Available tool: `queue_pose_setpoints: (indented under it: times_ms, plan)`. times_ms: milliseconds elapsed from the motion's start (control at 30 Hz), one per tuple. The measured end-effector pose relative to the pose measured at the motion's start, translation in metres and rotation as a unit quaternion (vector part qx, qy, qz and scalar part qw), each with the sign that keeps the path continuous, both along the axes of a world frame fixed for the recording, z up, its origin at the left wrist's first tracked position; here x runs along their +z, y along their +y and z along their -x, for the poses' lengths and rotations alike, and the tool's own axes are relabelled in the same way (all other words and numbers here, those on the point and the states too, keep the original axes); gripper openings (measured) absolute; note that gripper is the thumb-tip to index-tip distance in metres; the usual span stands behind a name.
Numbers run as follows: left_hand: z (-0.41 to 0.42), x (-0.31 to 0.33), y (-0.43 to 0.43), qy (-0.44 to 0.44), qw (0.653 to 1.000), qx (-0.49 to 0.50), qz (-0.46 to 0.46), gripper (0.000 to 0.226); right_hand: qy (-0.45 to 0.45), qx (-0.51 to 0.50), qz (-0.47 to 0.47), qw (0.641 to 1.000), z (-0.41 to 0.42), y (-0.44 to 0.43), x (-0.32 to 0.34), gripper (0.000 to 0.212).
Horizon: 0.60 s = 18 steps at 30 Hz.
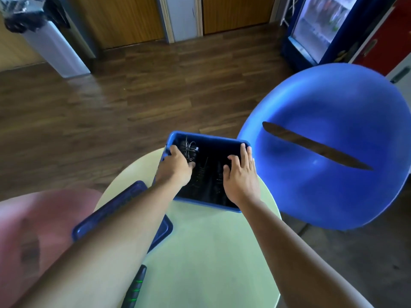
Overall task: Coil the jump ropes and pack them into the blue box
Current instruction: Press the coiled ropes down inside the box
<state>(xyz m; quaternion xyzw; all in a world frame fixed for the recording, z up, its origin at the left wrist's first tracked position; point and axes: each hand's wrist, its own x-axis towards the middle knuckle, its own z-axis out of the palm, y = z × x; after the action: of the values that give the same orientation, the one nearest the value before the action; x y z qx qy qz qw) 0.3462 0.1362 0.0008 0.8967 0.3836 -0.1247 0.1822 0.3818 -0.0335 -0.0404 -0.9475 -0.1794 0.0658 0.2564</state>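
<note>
The blue box [213, 138] stands at the far edge of the round pale-green table [206, 245]. Black coiled jump ropes [190, 150] lie inside it, dark and hard to separate. My left hand [174, 166] reaches over the box's left wall and its curled fingers hold a black coil in the far left corner. My right hand [241, 177] lies over the right side of the box with straight fingers touching the right rim. A black jump-rope handle with green stripes [134, 287] lies on the table near my left forearm.
The dark blue box lid [95, 221] lies on the table under my left arm. A blue round chair [329, 147] stands right of the table, a pink seat [33, 230] at the left. Wooden floor, a grey bin and a drinks fridge lie beyond.
</note>
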Motion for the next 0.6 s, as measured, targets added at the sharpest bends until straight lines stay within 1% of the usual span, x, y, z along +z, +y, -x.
queue_pose_setpoints:
  times_ms: [33, 133, 200, 333, 467, 600]
  plan:
    - [-0.001, -0.001, -0.003, 0.007, 1.000, -0.008, -0.009, 0.066, -0.006, -0.006, -0.008, 1.000, 0.000, 0.001, -0.001, 0.036]
    - [-0.004, -0.003, -0.007, 0.030, 0.999, -0.030, -0.019, 0.051, -0.013, -0.021, -0.026, 0.999, 0.000, 0.001, -0.004, 0.034]
    - [-0.005, -0.005, -0.007, 0.051, 0.997, -0.050, -0.028, 0.046, -0.013, -0.026, -0.033, 0.999, 0.000, 0.000, -0.005, 0.033]
    - [-0.001, -0.012, -0.007, 0.089, 0.988, -0.099, -0.084, 0.059, -0.017, -0.027, -0.034, 0.999, 0.000, 0.001, -0.006, 0.033]
    - [0.003, -0.015, -0.002, 0.078, 0.983, -0.133, -0.103, 0.057, -0.018, -0.030, -0.033, 0.999, 0.000, 0.001, -0.006, 0.033]
    - [0.006, -0.014, -0.002, 0.097, 0.972, -0.173, -0.126, 0.058, -0.014, -0.033, -0.034, 0.999, 0.000, 0.000, -0.004, 0.033]
